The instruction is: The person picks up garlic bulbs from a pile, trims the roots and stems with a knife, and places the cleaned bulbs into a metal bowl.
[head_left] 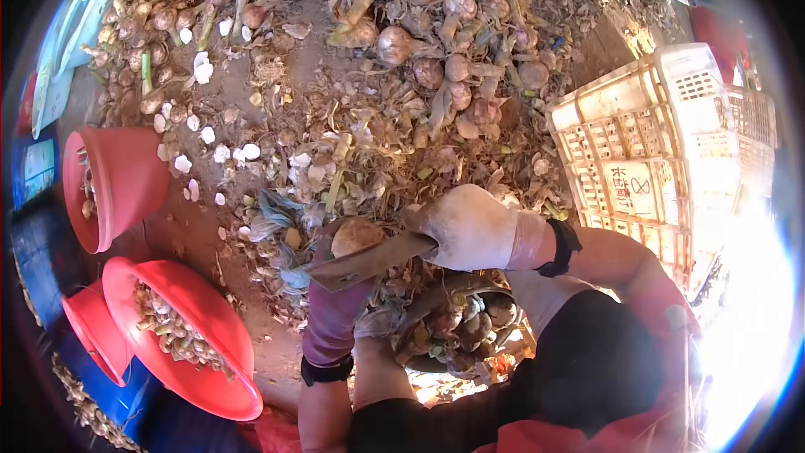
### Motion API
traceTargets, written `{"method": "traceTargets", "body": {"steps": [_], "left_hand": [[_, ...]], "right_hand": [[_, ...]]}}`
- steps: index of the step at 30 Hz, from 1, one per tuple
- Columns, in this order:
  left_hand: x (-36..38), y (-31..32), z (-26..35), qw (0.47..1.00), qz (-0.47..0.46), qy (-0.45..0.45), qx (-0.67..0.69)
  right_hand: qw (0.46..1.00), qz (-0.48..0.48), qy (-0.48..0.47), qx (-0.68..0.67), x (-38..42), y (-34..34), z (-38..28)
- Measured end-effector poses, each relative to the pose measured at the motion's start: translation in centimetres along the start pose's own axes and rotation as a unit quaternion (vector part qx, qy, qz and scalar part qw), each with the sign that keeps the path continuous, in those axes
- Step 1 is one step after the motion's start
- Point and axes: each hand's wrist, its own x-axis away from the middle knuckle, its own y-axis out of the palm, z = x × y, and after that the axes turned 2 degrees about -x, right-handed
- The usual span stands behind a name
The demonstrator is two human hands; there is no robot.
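Both hands are working close together, the right hand [470,226] gripping a flat blade [376,262], the left hand [342,295] holding a round bulb [357,236].
The bulb is sitting left of the right hand, at the left hand's fingers; the blade's long axis is running leftward and slightly bodyward, crossing the left hand and partly hiding its grip. Dark bulbs [476,327] are lying bodyward of the right hand, a pale crate [633,189] is standing to its right, a red basin [216,306] is leaning left of the left hand, and heaped bulbs [444,75] are spreading beyond both.
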Motion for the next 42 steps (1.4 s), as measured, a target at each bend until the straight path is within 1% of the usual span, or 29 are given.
{"method": "traceTargets", "body": {"steps": [1,5,6,7,8,9,10,11,13,14,15,16,17,19,20,22,23,24,25,27,29,31,32,33,34,38,40,41,42], "left_hand": [[0.2,-0.2,0.3,0.999,-0.007,-0.019,0.044],[2.9,1.2,0.5,0.998,0.010,-0.058,0.036],[3.3,1.7,0.1,0.970,0.032,-0.141,0.198],[3.3,2.0,-0.1,0.908,0.055,-0.216,0.354],[3.3,1.8,-0.1,0.909,0.055,-0.214,0.354],[2.6,0.9,1.0,0.966,0.013,-0.132,0.221],[2.0,0.4,1.6,0.996,-0.026,-0.043,0.079],[2.4,0.2,1.9,0.996,-0.023,-0.039,0.077],[2.9,-0.2,2.8,0.997,0.052,0.025,-0.058],[2.5,-1.2,3.8,0.996,0.049,0.032,-0.061],[1.7,-3.5,6.3,0.991,-0.065,0.023,0.112],[1.3,-4.7,7.6,0.947,-0.160,0.006,0.277],[1.9,-4.1,7.4,0.948,-0.151,0.004,0.280],[1.2,-2.4,6.4,0.902,-0.376,0.034,0.209],[0.3,-1.9,6.5,0.900,-0.381,0.048,0.205],[-0.5,-1.7,7.8,0.891,-0.430,-0.009,0.146],[-1.6,-1.4,7.1,0.890,-0.433,-0.002,0.142],[-3.1,-1.0,5.7,0.952,-0.296,0.071,0.018],[-4.9,-0.6,4.4,0.974,-0.143,0.141,-0.104],[-10.7,0.0,2.9,0.953,-0.003,0.221,-0.206],[-16.7,0.1,3.8,0.928,-0.010,0.183,-0.324],[-21.8,2.1,3.2,0.922,0.033,0.177,-0.342],[-23.8,3.2,2.6,0.923,0.032,0.179,-0.339],[-25.7,4.3,1.9,0.927,-0.009,0.124,-0.355],[-26.6,5.1,1.3,0.925,-0.051,0.067,-0.370],[-27.0,5.8,-0.2,0.924,-0.059,0.060,-0.374],[-25.2,4.9,-0.4,0.959,-0.118,-0.101,-0.238],[-23.4,4.3,-1.8,0.958,-0.119,-0.106,-0.239],[-20.8,3.5,-4.0,0.983,-0.101,-0.100,-0.120]], "right_hand": [[1.000,0.003,-0.012,0.007,0.0,0.2,0.1],[1.000,0.021,-0.017,-0.007,0.0,1.1,0.2],[0.999,0.036,-0.021,-0.015,0.1,1.6,0.4],[0.998,0.051,-0.025,-0.020,0.0,1.9,0.7],[0.998,0.052,-0.026,-0.019,-0.1,2.1,1.1],[0.998,0.056,-0.030,0.009,-0.2,2.3,1.5],[0.997,0.060,-0.038,0.039,-0.5,2.3,1.8],[0.996,0.063,-0.042,0.042,-0.8,2.4,1.8],[0.998,0.056,-0.021,0.034,-1.4,2.4,1.9],[0.990,0.027,0.133,-0.027,-2.1,2.3,4.8],[0.952,-0.002,0.289,-0.098,-1.7,2.5,7.4],[0.958,0.081,0.252,-0.113,-1.0,1.5,6.6],[0.960,0.074,0.247,-0.108,-0.7,1.0,5.3],[0.983,0.127,0.106,-0.082,-0.1,0.2,3.4],[0.981,0.117,0.124,-0.094,-0.8,0.8,4.0],[0.979,0.116,0.128,-0.110,-0.5,-0.5,3.1],[0.980,0.109,0.117,-0.121,-0.6,-1.5,3.1],[0.979,0.131,0.083,-0.135,-0.2,-1.6,3.2],[0.979,0.136,0.082,-0.131,0.0,-1.7,3.6],[0.978,0.144,0.039,-0.143,0.6,-1.6,4.5],[0.972,0.151,0.052,-0.175,0.9,-2.4,4.5],[0.972,0.162,0.028,-0.169,1.4,-3.1,4.9],[0.970,0.174,0.022,-0.168,1.6,-3.5,5.0],[0.970,0.176,0.023,-0.165,1.6,-3.8,5.3],[0.966,0.194,0.018,-0.168,1.6,-3.9,5.7],[0.959,0.210,0.031,-0.186,1.9,-5.0,5.6],[0.959,0.203,0.058,-0.190,2.1,-4.8,5.8],[0.959,0.193,0.083,-0.191,2.2,-4.6,5.9],[0.959,0.189,0.082,-0.196,2.0,-4.3,6.2]]}}
